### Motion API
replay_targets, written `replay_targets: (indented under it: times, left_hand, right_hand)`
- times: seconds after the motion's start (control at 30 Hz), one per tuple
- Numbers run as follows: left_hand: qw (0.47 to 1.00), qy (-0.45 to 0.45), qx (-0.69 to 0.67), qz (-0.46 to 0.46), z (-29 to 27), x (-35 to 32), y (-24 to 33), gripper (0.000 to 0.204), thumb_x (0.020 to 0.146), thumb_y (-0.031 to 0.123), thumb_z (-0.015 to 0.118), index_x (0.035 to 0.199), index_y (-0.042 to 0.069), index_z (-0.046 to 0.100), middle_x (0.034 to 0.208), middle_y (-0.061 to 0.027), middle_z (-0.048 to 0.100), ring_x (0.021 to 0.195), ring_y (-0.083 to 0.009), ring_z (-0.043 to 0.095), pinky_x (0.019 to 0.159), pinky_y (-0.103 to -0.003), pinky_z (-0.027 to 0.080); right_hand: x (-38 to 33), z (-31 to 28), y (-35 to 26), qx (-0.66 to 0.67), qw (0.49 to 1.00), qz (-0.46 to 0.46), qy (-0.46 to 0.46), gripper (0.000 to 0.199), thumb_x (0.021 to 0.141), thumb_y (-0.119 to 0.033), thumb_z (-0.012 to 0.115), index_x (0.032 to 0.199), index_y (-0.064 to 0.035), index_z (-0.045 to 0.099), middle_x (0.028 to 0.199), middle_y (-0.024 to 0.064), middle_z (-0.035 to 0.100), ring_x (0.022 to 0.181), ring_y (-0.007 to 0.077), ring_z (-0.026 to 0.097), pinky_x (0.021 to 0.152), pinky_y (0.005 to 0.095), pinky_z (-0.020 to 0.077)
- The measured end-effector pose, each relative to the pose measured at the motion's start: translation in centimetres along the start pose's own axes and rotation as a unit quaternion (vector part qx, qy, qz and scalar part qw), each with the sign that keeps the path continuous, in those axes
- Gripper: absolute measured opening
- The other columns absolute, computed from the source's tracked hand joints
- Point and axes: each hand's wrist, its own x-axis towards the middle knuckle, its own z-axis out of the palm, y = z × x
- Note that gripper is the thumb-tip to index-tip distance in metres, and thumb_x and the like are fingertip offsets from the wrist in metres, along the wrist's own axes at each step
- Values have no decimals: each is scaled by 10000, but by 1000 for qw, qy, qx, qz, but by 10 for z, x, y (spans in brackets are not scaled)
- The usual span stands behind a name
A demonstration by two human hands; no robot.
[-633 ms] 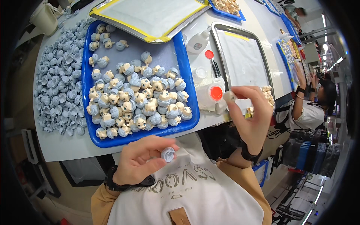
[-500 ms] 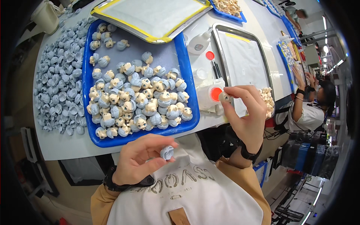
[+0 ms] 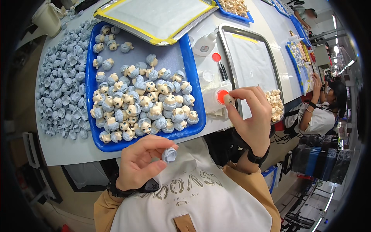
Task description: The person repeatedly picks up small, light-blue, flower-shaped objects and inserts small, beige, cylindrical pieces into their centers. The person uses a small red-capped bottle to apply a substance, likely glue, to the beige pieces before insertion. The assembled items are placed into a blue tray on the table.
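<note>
My left hand point(image 3: 141, 162) is held low over my lap, its fingers pinching a small pale-blue hair piece point(image 3: 169, 154). My right hand point(image 3: 251, 116) is raised at the table's near edge and holds a small beige doll face part point(image 3: 229, 99) between thumb and forefinger, right against the red cap of a white bottle point(image 3: 216, 97). In front of me a blue tray point(image 3: 190, 69) holds many little doll heads point(image 3: 143, 106) with blue hair.
A heap of loose blue hair pieces point(image 3: 63, 89) lies left of the tray. A metal tray point(image 3: 251, 62) with beige face parts point(image 3: 275, 102) sits to the right, a yellow-edged tray point(image 3: 154, 17) behind. Another person point(image 3: 322, 110) works at the far right.
My right hand has moved left and slightly down, bringing the beige part up to the bottle's red cap. My left hand has stayed nearly still with the hair piece.
</note>
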Motion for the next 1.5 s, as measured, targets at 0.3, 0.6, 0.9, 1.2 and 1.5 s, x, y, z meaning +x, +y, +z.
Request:
replay_targets:
  times: [0.3,0.6,0.9,1.2,1.5]
  left_hand:
    - [999,33,-33,22,2,1,-4,349,765,-64,594,1105,-66,517,1092,-152,527,987,-193,557,834,-308,471]
    - [999,27,-1,37,5,4,-6,353,752,-64,636,1089,-71,529,1082,-152,538,953,-173,557,802,-287,468]
    - [996,51,-59,-30,8,0,-4,510,814,-16,597,1264,-36,357,1067,-146,576,918,-139,568,788,-261,460]
    - [991,70,-73,-82,4,-2,3,604,840,37,585,1313,0,212,945,-135,617,813,-98,570,693,-215,448]
    - [989,137,-13,-45,4,-4,14,434,798,-34,593,1167,-13,367,912,-107,603,815,-114,598,679,-227,489]
  right_hand:
    - [-21,11,-2,40,995,14,94,278,604,44,686,855,-26,589,796,102,601,739,242,560,632,312,451]
    - [-22,24,-54,326,934,-144,-43,331,591,25,703,911,-9,624,825,89,622,694,195,575,604,285,429]
    - [-19,32,-67,251,954,-150,-66,432,573,-186,775,945,-20,633,842,67,594,716,214,547,623,308,433]
    - [-20,46,-67,174,967,-178,-44,397,615,-349,708,849,-48,598,817,32,554,735,195,529,646,324,372]
    - [-19,34,-65,280,950,-117,-79,700,608,-442,742,1107,14,562,994,114,561,861,253,547,753,351,417]
